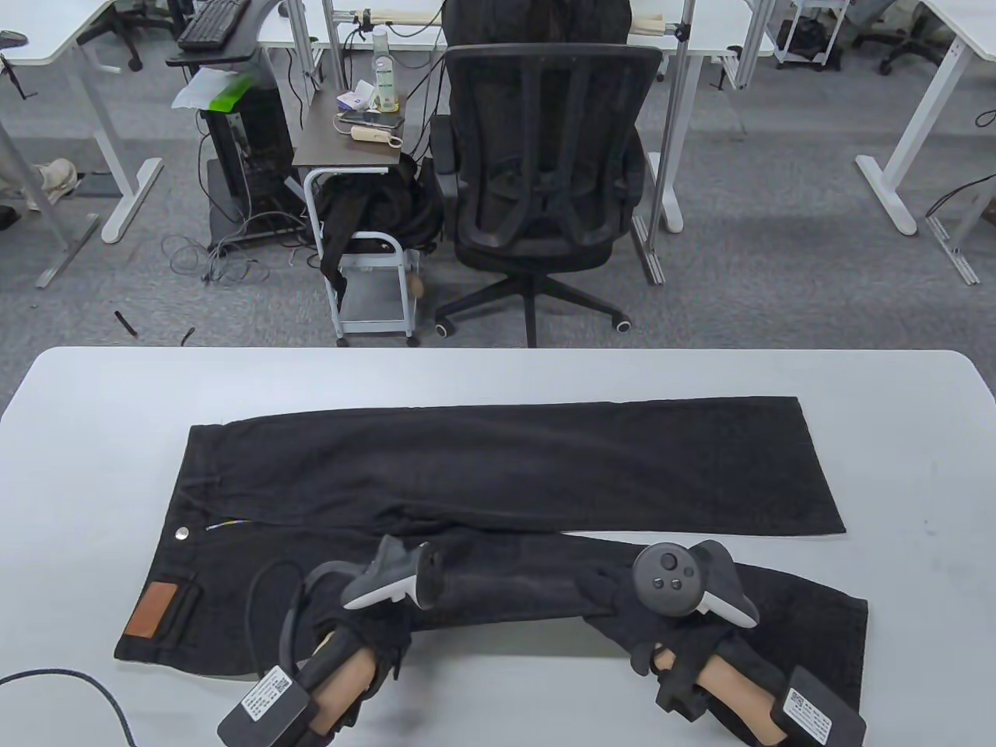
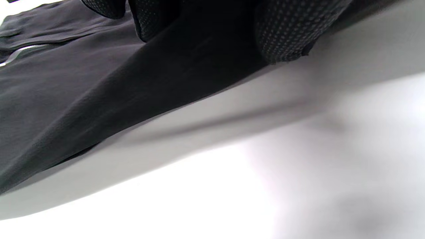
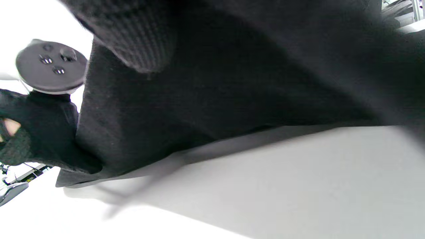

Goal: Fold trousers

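Black trousers point(image 1: 498, 467), soft and limp, look lifted along the near leg's edge, gripped by left hand point(image 1: 366, 615) and right hand point(image 1: 622, 599) above the counter point(image 1: 93, 436).

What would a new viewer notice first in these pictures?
The black trousers catch the eye first: they lie spread across the white table, waistband at the left. The near leg is lifted off the table where the left hand and right hand grip its near edge.
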Demonstrator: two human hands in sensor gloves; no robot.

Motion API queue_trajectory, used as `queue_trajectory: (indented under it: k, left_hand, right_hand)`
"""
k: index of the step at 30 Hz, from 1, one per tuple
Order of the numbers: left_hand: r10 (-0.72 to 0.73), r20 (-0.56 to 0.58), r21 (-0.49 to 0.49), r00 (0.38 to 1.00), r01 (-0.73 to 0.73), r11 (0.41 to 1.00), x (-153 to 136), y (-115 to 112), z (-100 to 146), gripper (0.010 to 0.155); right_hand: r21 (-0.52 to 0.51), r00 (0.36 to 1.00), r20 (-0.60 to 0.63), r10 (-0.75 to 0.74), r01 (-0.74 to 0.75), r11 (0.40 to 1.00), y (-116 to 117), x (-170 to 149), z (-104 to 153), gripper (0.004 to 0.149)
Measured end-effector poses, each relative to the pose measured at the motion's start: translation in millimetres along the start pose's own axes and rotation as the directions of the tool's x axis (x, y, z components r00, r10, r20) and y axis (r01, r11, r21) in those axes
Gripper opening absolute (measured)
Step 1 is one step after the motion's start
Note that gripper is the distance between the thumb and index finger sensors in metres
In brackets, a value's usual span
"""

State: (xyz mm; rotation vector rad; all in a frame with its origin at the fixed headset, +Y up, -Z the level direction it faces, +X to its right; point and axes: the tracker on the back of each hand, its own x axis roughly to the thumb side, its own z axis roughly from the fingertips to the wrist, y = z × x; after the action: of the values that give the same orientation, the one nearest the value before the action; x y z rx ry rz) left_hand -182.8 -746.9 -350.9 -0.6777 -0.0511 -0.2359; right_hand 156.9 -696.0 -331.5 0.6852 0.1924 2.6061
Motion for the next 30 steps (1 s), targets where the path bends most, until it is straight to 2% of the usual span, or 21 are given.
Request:
queue_trajectory:
  k: [5,9,11,13,16,18,22,23,27,29,30]
  left_hand:
    - [0.124,-0.138,-0.078,0.983,-0.135,0.988,-56,-14,-13,0.063]
    - [0.131,-0.222,-0.116,0.966,-0.16,0.98,-83,-26,-21,0.059]
    - [0.177,-0.219,-0.095,0.96,-0.201,0.975,-92,-23,-17,0.053]
    - [0.2,-0.203,-0.023,0.959,-0.209,0.978,-99,-11,-6,0.047]
    - [0.212,-0.201,0.145,0.956,-0.185,0.972,-112,15,18,0.046]
    - [0.259,-0.163,0.273,0.952,-0.209,0.939,-122,33,38,0.045]
    - [0.26,-0.106,0.45,0.96,-0.187,0.873,-132,58,62,0.043]
    - [0.256,-0.095,0.478,0.962,-0.181,0.859,-133,61,64,0.043]
    - [0.249,-0.081,0.561,0.965,-0.162,0.812,-140,73,65,0.042]
    - [0.266,-0.054,0.592,0.962,-0.184,0.785,-146,78,62,0.042]
    - [0.278,-0.043,0.606,0.96,-0.196,0.771,-148,80,62,0.042]
  right_hand:
    - [-0.065,1.0,-0.011,-0.002,0.002,0.998,-13,0,3,0.057]
    - [-0.083,1.0,-0.02,-0.018,0.016,0.996,-21,-1,6,0.057]
    - [-0.084,1.0,-0.026,-0.002,0.0,0.996,-23,-1,6,0.055]
    - [-0.093,0.998,-0.047,0.049,-0.053,0.994,-24,-1,7,0.053]
    - [-0.09,0.982,-0.104,0.159,-0.168,0.982,-23,-7,7,0.048]
    - [-0.053,0.957,-0.158,0.243,-0.254,0.966,-23,-24,4,0.046]
    - [-0.024,0.92,-0.31,0.242,-0.262,0.965,-34,-61,2,0.046]
    - [-0.022,0.917,-0.334,0.218,-0.239,0.971,-39,-69,3,0.046]
    - [-0.117,0.925,-0.38,-0.017,-0.03,0.993,-70,-99,10,0.047]
    - [-0.161,0.91,-0.364,-0.196,0.146,0.976,-89,-113,14,0.047]
    - [-0.154,0.9,-0.376,-0.22,0.174,0.973,-94,-116,14,0.047]
